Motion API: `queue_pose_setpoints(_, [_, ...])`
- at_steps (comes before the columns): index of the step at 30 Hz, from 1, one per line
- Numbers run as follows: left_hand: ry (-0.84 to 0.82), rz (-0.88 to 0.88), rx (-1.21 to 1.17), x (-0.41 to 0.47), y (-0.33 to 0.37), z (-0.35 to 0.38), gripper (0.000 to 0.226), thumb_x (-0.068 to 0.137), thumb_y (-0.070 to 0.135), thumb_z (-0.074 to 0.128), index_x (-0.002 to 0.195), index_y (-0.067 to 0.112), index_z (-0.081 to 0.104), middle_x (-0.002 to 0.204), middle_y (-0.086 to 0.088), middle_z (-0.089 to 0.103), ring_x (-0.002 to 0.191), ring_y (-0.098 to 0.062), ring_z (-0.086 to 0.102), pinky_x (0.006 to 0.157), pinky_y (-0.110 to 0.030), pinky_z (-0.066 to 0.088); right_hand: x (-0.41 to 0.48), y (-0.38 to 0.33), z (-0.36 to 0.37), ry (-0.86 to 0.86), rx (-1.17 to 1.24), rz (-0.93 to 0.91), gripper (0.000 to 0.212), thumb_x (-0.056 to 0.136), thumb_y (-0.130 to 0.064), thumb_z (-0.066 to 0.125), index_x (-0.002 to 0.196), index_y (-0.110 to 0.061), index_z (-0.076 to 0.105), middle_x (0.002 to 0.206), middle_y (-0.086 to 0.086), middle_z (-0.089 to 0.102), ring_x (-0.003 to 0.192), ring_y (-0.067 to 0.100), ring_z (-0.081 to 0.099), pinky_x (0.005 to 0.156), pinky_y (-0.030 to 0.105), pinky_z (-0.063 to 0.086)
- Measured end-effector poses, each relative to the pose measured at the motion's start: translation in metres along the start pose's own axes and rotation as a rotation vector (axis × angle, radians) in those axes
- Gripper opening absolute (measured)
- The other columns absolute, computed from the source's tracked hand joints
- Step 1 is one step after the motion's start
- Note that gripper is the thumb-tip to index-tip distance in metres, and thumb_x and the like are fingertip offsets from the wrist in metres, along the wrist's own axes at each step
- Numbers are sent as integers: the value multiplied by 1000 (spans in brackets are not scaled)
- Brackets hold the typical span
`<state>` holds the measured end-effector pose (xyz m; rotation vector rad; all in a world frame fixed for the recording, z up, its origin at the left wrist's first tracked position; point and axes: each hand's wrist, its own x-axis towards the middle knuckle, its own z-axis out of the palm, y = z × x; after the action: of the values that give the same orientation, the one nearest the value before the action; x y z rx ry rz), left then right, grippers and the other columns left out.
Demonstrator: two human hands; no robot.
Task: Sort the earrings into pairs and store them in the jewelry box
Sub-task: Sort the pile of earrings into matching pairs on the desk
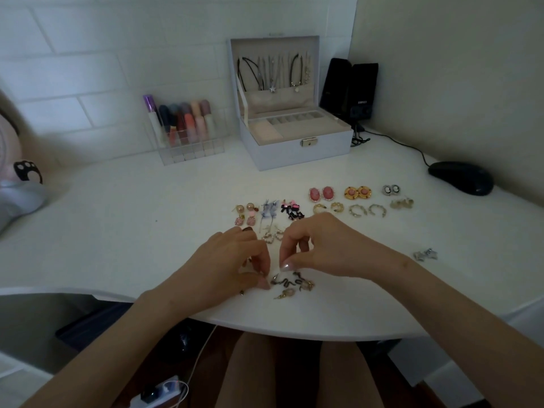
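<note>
Both hands sit low over the near part of the tabletop (141,219). The left hand (235,260) curls its fingers at 9 o'clock of a small heap of unsorted earrings (294,285). Its thumb tip is just beside a dark one, but I cannot tell whether it pinches it. The right hand (321,245), at 1 o'clock of the heap, has curled fingers with thumb and forefinger tips close together; any hold is hidden. Paired earrings (357,192) lie in 2 rows at 12 o'clock beyond the hands. Farther back the jewelry box (294,151) stands open, with its lid upright. A mouse (460,178) lies at 2 o'clock.
</note>
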<state>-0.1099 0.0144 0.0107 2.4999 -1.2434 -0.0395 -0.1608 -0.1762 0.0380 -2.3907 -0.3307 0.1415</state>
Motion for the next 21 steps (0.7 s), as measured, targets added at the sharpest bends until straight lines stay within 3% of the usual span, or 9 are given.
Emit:
queue_pose_setpoints(4, [7,-7,-2,-1,-1,0,36,64,65,45,76,34,58,79,17,51,78,-1,43,72,-20,38,2,3,3,17,35,19,10,76,-16,74,71,-24,70,68,-13,65,59,-2,50,56,11,40])
queue_pose_setpoints(7, [44,-22,-51,-3,-1,-3,17,71,51,60,73,35,55,81,19,50,83,0,43,70,-15,36,2,2,0,49,136,53,5,75,-17,76,74,-19,71,68,-11,67,59,-6,55,58,8,42])
queue_pose_setpoints(10, [125,-86,-262,-3,7,-10,14,78,24,71,73,29,59,83,14,58,83,-1,53,69,-12,40,1,3,-8,86,288,88,7,75,-16,75,80,-11,73,73,-2,72,67,2,64,65,14,50])
queue_pose_setpoints(15, [209,-179,-568,3,24,-17,8,77,15,70,77,15,62,73,2,68,66,-4,62,64,-16,49,-6,5,-17,77,493,126,10,78,-8,71,85,-1,69,75,8,73,70,16,69,60,19,51])
queue_pose_setpoints(21, [159,-160,-676,17,45,-10,6,78,12,70,80,13,65,71,0,71,66,-9,68,67,-14,51,-24,11,-32,99,380,143,6,76,-14,73,80,-9,72,72,4,72,66,7,65,61,15,50])
